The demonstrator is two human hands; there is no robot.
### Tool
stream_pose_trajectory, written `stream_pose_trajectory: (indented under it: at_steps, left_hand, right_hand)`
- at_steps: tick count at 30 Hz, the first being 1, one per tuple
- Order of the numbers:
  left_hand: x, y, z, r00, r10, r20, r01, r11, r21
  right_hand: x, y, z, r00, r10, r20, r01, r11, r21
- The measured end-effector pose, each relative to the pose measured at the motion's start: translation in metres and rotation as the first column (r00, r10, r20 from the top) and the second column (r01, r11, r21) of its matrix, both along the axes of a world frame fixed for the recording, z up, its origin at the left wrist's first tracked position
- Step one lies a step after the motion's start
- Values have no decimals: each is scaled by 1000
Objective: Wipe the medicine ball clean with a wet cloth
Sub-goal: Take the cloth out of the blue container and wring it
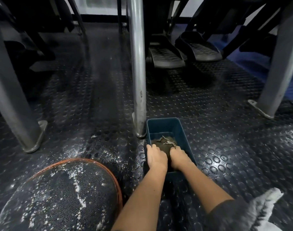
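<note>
The left hand (156, 158) and right hand (179, 157) clutch a dark cloth (164, 144) in the blue plastic tub (159, 129), likely soaking it; next it needs wringing, then wiping the dusty black medicine ball (64, 197) at near left.

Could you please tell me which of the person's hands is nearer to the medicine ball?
Left. The left hand holds the cloth at the side of the blue tub facing the medicine ball; the right hand holds it further over, away from the ball.

A dark medicine ball (59, 197), its pebbled matt skin smeared with white powder, sits on a studded rubber floor (225, 155) with a wet gloss. A scuffed metal post (137, 64) stands beside a smooth blue plastic tub (160, 127) holding a sodden, frayed cloth (164, 145).
</note>
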State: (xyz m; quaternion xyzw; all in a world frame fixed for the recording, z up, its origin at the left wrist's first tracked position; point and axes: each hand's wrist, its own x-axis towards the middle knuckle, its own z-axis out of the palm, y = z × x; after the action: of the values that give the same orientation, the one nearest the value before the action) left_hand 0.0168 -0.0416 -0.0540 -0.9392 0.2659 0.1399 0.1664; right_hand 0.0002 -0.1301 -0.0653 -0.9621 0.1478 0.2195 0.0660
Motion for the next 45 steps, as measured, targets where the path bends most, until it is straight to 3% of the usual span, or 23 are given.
stream_pose_trajectory:
  at_steps: [3, 7, 15, 19, 23, 27, 29, 31, 33, 39, 45]
  left_hand:
    - [-2, -1, 0, 1000, 19, 16, -19, 1000, 23]
    - [-4, 0, 6, 996, 74, 55, -63, 981, -182]
    - [-26, 14, 34, 984, 162, 75, -99, 843, -528]
    - [-32, 33, 71, 992, 122, 43, -50, 670, -741]
    - [-39, 61, 132, 993, 111, 47, -21, 539, -842]
    - [-45, 90, 194, 969, 243, -38, -111, 292, -950]
    - [-44, 107, 219, 891, 310, -331, -378, 104, -920]
    - [-51, 125, 243, 746, 133, -652, -631, -171, -757]
    - [-59, 145, 260, 676, -35, -736, -702, -333, -630]
    - [-79, 210, 287, 669, -176, -722, -700, -477, -532]
    - [-100, 235, 259, 730, -14, -683, -622, -428, -656]
  right_hand:
    - [-2, 2, 5, 999, 7, 40, -7, 1000, 8]
    - [-6, 1, 22, 989, 18, 147, -18, 1000, 1]
    - [-25, -2, 73, 942, -111, 316, 44, 976, 212]
    - [-39, 7, 111, 907, -98, 409, -7, 969, 246]
    - [-49, 18, 153, 829, -148, 539, -48, 942, 332]
    - [-61, 33, 215, 755, -196, 625, -129, 891, 435]
    - [-64, 43, 239, 756, -205, 622, -155, 867, 474]
    - [-71, 55, 262, 793, -203, 575, -183, 821, 542]
    - [-80, 68, 287, 854, -159, 496, -220, 753, 620]
    - [-106, 115, 333, 927, -53, 370, -232, 695, 680]
    - [-123, 139, 285, 908, -189, 375, -178, 637, 750]
